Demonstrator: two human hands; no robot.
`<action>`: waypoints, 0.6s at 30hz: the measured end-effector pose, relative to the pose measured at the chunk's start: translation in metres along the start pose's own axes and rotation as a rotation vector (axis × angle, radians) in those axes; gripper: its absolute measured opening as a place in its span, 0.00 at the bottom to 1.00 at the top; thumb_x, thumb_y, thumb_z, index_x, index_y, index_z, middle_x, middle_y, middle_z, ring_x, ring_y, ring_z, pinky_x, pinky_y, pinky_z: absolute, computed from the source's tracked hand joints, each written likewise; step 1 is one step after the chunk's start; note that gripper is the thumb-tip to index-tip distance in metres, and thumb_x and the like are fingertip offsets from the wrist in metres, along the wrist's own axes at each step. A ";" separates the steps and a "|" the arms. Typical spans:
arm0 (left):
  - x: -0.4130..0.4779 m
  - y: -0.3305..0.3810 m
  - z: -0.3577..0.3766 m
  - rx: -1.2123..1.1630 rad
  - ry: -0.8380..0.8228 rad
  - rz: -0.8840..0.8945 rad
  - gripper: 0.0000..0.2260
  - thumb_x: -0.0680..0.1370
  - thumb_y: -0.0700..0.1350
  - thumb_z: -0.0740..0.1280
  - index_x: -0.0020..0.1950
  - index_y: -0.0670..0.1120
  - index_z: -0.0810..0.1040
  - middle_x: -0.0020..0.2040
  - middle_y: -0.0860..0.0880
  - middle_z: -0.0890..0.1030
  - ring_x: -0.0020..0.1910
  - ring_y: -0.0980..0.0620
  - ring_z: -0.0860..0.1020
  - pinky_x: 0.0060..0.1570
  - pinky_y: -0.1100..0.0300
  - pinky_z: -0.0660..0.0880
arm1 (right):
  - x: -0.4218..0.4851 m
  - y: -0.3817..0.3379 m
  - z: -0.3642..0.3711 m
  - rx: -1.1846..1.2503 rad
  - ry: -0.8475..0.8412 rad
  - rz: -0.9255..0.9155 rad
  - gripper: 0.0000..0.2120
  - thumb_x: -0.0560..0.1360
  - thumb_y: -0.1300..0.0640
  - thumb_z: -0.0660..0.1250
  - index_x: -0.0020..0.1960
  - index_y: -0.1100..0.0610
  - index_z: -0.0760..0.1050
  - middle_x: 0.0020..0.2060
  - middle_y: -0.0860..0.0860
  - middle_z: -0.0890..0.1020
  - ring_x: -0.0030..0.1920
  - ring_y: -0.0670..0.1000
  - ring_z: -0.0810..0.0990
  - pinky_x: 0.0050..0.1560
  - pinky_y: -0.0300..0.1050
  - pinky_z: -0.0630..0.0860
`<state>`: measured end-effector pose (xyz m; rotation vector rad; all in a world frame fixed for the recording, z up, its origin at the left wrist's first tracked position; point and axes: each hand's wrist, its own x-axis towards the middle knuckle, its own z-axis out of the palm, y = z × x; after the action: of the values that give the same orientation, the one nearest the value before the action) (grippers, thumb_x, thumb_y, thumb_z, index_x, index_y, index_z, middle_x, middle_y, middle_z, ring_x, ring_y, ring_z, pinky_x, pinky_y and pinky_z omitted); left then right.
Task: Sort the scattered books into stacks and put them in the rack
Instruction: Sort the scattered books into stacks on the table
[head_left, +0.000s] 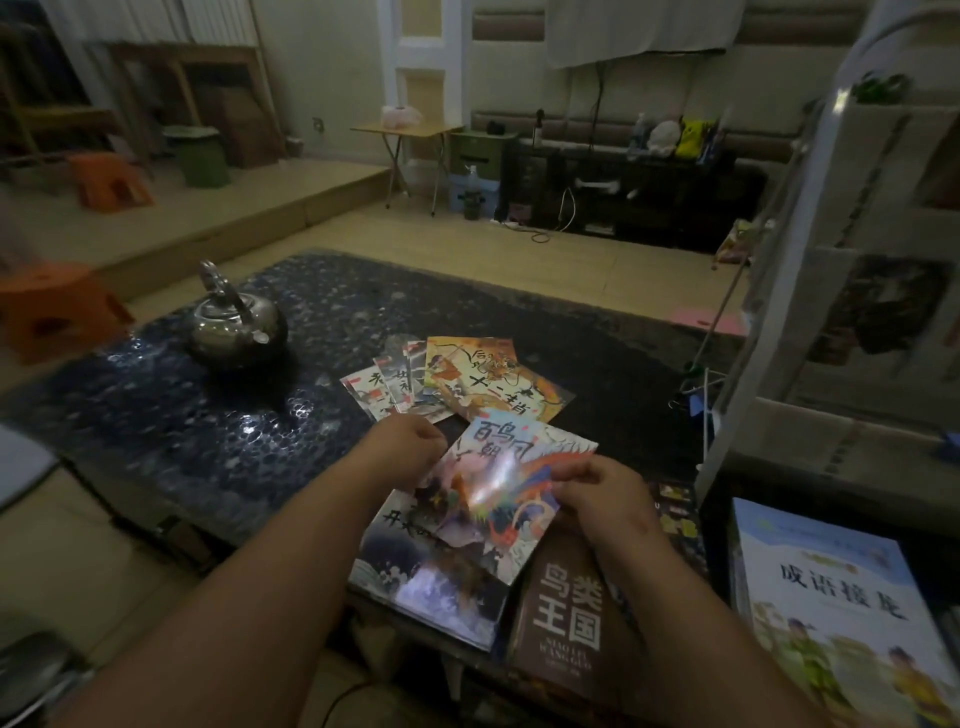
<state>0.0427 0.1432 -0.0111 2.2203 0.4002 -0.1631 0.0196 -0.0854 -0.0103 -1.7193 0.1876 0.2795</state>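
- My forearms are closest to the lens. The left hand (410, 447) curls its fingers round the left edge of the bird book (514, 467). The right hand (597, 493) pinches its right edge between thumb and fingers.
- The kettle (236, 322) is shiny steel with an upright handle. It stands on the dark speckled bench (156, 415), and I place everything from it.
- Just right of the kettle, a fan of books (467, 379) lies overlapped on the bench, each cover hiding part of the next.
- The white rack (810, 260) rises far right of the kettle. It is blurred, and I cannot make out its shelves.
- Orange stools sit left of the kettle, one near (52, 306) and one farther back (111, 179).
- My right wrist covers the top of a brown book (566, 613). Glare washes out the middle of the bird book.
- The bird book, right of the kettle and nearer me, is thin and glossy. It shows black brush characters and a red-orange bird on blue. It is tilted over a dark book (431, 566) with waves on its cover.
- Farthest right of the kettle and nearest me lies a pale blue book (831, 597) showing two children.
- Count: one kettle, two stools and about five covers in the fan. There are four separate books near me, and one of them is held.
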 end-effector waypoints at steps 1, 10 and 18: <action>0.001 -0.002 -0.003 0.014 0.015 -0.015 0.04 0.78 0.42 0.67 0.48 0.46 0.81 0.39 0.46 0.79 0.34 0.48 0.76 0.37 0.57 0.75 | 0.000 0.000 0.002 -0.034 -0.025 0.010 0.09 0.75 0.70 0.64 0.47 0.59 0.78 0.45 0.56 0.83 0.45 0.56 0.85 0.46 0.54 0.83; 0.001 -0.004 -0.021 0.377 0.002 -0.008 0.13 0.76 0.44 0.71 0.60 0.46 0.81 0.60 0.47 0.80 0.52 0.50 0.77 0.49 0.59 0.72 | 0.009 0.020 0.028 -0.687 0.115 -0.255 0.13 0.76 0.58 0.66 0.60 0.51 0.76 0.56 0.51 0.74 0.53 0.50 0.75 0.49 0.42 0.72; -0.004 -0.011 -0.022 0.698 -0.131 -0.139 0.14 0.74 0.46 0.72 0.56 0.41 0.79 0.46 0.46 0.79 0.42 0.49 0.77 0.37 0.59 0.73 | -0.001 0.024 0.036 -1.084 0.111 -0.384 0.14 0.77 0.50 0.64 0.63 0.45 0.75 0.61 0.45 0.75 0.61 0.52 0.69 0.60 0.49 0.67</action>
<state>0.0346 0.1653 -0.0042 2.8394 0.4739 -0.5951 0.0092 -0.0540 -0.0379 -2.7901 -0.2765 -0.0318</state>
